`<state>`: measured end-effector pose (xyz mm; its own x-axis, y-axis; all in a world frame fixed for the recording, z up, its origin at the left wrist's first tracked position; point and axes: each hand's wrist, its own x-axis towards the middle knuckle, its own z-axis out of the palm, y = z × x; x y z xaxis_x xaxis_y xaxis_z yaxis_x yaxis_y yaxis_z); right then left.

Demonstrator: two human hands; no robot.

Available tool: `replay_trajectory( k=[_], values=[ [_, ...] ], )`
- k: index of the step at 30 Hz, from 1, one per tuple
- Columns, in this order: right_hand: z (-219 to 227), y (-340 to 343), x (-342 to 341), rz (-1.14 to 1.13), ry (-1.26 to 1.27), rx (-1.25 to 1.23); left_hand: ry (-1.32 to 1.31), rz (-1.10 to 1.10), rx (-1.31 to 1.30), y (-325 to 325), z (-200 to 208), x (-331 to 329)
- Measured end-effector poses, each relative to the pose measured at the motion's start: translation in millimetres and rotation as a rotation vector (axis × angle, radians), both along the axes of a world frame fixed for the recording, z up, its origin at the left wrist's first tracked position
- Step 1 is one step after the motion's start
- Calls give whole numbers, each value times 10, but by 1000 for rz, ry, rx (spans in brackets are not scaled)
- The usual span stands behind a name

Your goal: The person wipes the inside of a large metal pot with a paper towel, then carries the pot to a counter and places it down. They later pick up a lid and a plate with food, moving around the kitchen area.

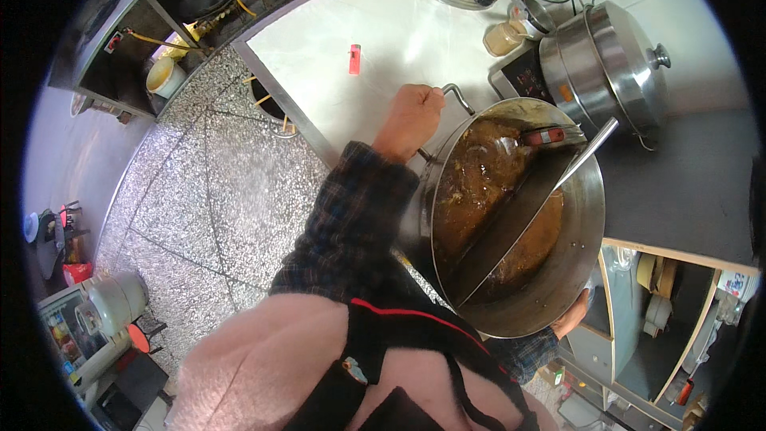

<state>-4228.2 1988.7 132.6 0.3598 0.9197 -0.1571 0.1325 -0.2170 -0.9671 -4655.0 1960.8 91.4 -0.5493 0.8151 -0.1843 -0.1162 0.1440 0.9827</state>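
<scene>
A large round steel pot is in front of me, split by a metal divider, with brown broth on both sides. My left hand is closed round the loop handle on its left side. Low on the pot's right side is my right hand, gripping it there; the pot wall hides most of its fingers. Inside the pot lean a utensil with a long steel handle and another with a reddish-brown grip. Their lower ends are hidden.
A stacked steel steamer stands beyond the pot on a black cooker, near a jar. On the white counter lies a red lighter. Open cabinet shelves are at right, speckled floor at left.
</scene>
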Motion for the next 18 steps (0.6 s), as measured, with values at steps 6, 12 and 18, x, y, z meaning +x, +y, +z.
replay_trajectory(
  k=[6, 12, 18],
  values=[
    [-110, 185, 30, 41, -205, -20, 27, -28, -40, 308, 8, -36],
    [-149, 281, 85, 185, -355, 9, -25, -67, -94, 445, 189, -91],
    [-265, 359, 127, 69, 163, -47, -42, -72, -64, 522, 143, -167]
  ],
)
